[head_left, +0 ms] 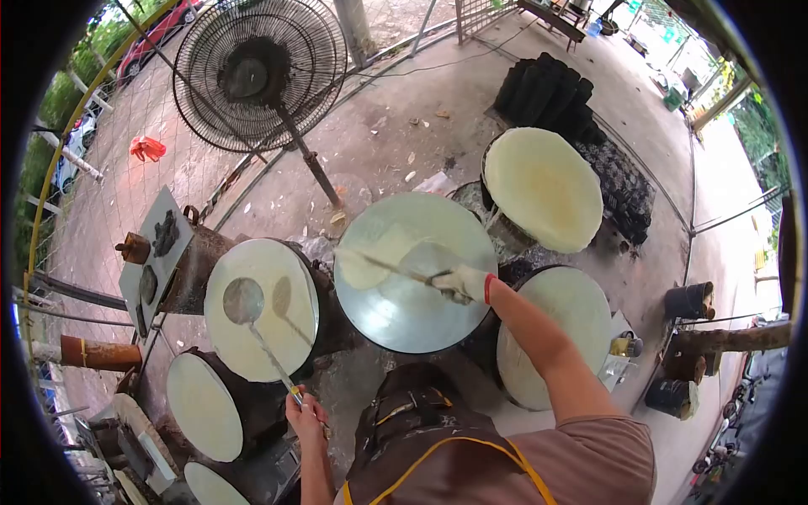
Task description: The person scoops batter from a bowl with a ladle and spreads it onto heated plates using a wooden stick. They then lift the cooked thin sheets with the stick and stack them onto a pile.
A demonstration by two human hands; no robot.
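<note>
Above the centre griddle [404,311], the right hand [461,284], gloved, is closed on the handle of a spatula [383,268]. The spatula's long axis runs from the hand up and leftward over the griddle's far half, its blade end lying in a pale sheet of batter [396,252] that covers only the griddle's upper part; the near half is bare grey metal. The right arm reaches forward from the body to get there, so this hand is the one working the centre griddle.

Left of that griddle sits a second round plate [263,307], fully coated in pale batter. The left hand [305,412] is closed on the end of a long ladle [261,337], held close to the body. The ladle's handle runs away from the hand, up and leftward, and its round bowl hangs over the left plate's middle. I cannot tell whether the bowl touches the batter or holds any.

Right of the centre griddle is another coated plate [555,332], and beyond it, farther from the body, a fourth [543,189] with a yellowish sheet. Two more pale plates [204,408] sit left of the centre griddle and nearer the body. A standing fan [257,71] is beyond the left plate, and a dark stack of blocks [547,88] lies beyond the far plate.
</note>
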